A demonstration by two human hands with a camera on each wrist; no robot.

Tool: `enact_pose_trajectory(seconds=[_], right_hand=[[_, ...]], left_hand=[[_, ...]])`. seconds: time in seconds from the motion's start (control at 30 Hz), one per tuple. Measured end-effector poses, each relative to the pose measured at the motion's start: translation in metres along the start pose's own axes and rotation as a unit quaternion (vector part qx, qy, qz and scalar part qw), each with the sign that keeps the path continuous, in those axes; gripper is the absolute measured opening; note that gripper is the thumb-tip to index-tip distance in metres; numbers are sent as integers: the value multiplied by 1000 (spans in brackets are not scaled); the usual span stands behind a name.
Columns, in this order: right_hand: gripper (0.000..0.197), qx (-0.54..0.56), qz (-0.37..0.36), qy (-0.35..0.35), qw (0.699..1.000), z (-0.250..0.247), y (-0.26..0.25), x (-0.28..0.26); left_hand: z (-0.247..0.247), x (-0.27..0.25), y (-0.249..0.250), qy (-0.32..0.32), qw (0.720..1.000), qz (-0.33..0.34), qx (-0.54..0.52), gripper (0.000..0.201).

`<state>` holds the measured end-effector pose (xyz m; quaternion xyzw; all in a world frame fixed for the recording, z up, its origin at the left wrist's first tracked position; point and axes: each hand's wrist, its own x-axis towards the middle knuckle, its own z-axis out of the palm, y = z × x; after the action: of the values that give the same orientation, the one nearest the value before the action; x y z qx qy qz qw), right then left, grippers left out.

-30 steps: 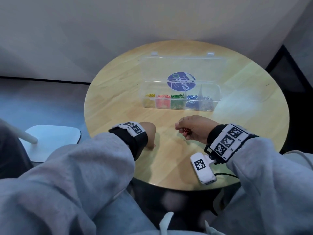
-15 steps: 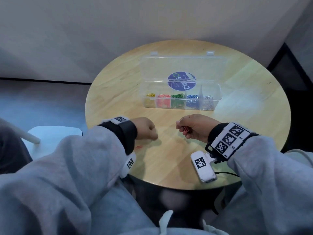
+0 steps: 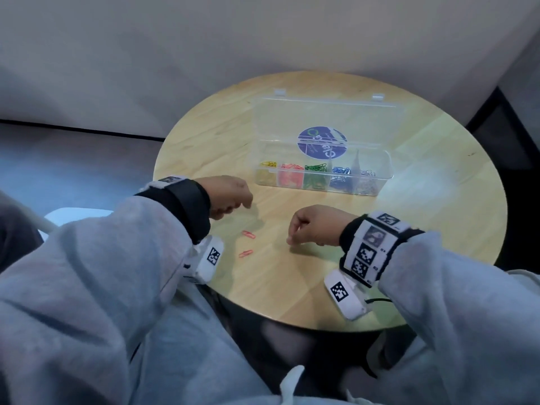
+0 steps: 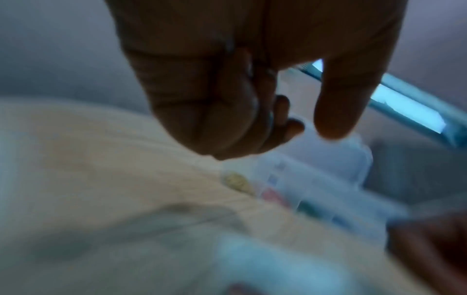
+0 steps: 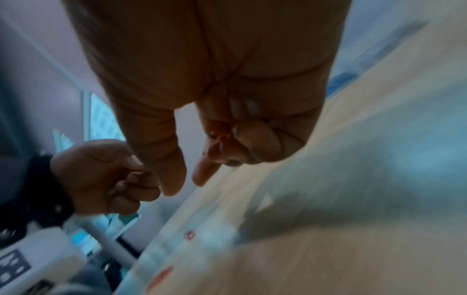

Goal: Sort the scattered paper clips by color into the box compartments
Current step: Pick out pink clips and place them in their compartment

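A clear compartment box [image 3: 390,171] stands open on the round wooden table [image 3: 438,206]; it holds yellow, red [image 3: 290,175], green, blue and silver clips in separate sections. Two red paper clips [image 3: 248,234] [image 3: 245,254] lie loose on the table between my hands. My left hand [image 3: 242,206] hovers above and beyond them with its fingers curled; no clip shows in it. In the blurred left wrist view its fingers [image 4: 283,123] fold into the palm. My right hand [image 3: 290,241] points down at the table, and its curled fingers hold red clips [image 5: 220,136] against the palm.
The box lid [image 3: 324,121] lies folded back behind the compartments with a round blue sticker on it. A white chair seat [image 3: 76,214] stands left of the table. My grey sleeves and knees crowd the near table edge.
My left hand has lifted off the table and moved forward toward the box, which uncovers two red clips. My right hand has tipped its fingers down toward the tabletop.
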<state>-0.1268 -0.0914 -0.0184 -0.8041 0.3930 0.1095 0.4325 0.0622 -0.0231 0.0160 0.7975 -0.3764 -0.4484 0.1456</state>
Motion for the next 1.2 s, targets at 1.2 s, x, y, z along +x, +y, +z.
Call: enact_pose_trajectory(seconds=[1.2], right_hand=[[12, -248, -7, -16, 969, 26, -41, 36]], left_hand=[[35, 11, -10, -48, 905, -63, 419, 32]])
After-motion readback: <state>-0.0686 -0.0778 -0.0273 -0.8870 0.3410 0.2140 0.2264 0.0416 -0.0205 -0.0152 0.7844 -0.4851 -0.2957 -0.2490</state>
